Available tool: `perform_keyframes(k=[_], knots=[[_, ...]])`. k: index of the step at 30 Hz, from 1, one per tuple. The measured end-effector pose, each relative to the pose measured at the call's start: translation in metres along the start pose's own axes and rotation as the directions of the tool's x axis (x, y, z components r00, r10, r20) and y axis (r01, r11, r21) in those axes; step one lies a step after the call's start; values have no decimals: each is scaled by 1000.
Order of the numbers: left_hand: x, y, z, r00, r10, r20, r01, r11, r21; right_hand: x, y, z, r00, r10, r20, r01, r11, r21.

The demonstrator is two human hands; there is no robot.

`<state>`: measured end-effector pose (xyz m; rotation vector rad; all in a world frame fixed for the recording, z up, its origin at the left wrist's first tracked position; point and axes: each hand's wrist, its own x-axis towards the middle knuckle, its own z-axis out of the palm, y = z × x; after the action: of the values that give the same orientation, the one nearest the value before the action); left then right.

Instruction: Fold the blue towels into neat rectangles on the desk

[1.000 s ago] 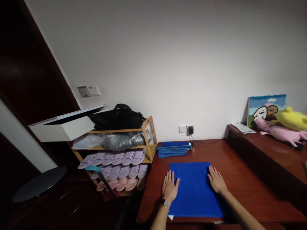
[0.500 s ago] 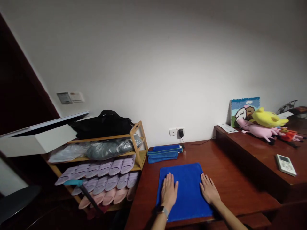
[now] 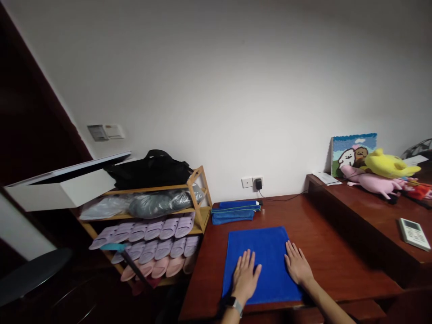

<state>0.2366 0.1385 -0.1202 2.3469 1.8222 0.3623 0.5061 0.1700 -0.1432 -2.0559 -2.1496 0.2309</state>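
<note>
A blue towel lies spread flat on the reddish-brown wooden desk, close to its front edge. My left hand rests palm down on the left part of the towel, fingers stretched out, with a watch on the wrist. Over the towel's right edge lies my right hand, also palm down with its fingers extended. Neither hand grips anything. Behind the towel, by the wall, folded blue cloths lie stacked at the desk's back left.
A wooden rack on the left holds slippers, plastic-wrapped bundles and a black bag. A charger sits in the wall socket, its cable trailing right. On the raised right surface lie plush toys and a white remote-like device.
My left hand has shifted rightward on the towel, toward its middle. My right hand stays at the towel's right edge. The whole view has moved slightly.
</note>
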Motion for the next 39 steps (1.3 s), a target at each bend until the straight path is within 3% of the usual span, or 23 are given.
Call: perform_keyframes(k=[3,6,10,18,23,25,27,31,34,36,39], knots=[[-20,-46,-10,986,-166,-28,168,980,107,0,-1,-2,1000,4,2,-4,1000,-1],[-31,-65,-11,979,-195,-62,201,971,127,1,-3,-8,1000,11,16,-11,1000,-7],[-34,-66,-6,979,-181,-98,192,975,112,-8,-4,-8,1000,21,-11,-21,1000,-8],[-32,-66,-7,976,-188,-112,201,973,118,-65,11,36,989,-37,-140,48,996,80],[-31,-66,-12,977,-185,-108,200,968,154,-69,11,38,984,-39,-176,58,993,102],[-27,-52,-11,975,-171,-144,192,969,155,-67,9,37,982,-46,-185,68,991,117],[-20,-24,-8,983,-111,-146,130,983,128,-66,8,35,982,-47,-184,70,990,119],[-6,63,4,987,157,-44,-157,988,16,-65,11,38,987,-44,-155,57,995,80],[2,116,17,963,267,27,-265,962,-60,-63,18,47,980,-107,-165,115,993,38],[4,130,24,962,265,67,-260,963,-76,-62,22,52,967,-165,-195,172,985,17],[-1,117,31,968,246,52,-245,969,-38,-61,20,51,964,-144,-223,154,988,31]])
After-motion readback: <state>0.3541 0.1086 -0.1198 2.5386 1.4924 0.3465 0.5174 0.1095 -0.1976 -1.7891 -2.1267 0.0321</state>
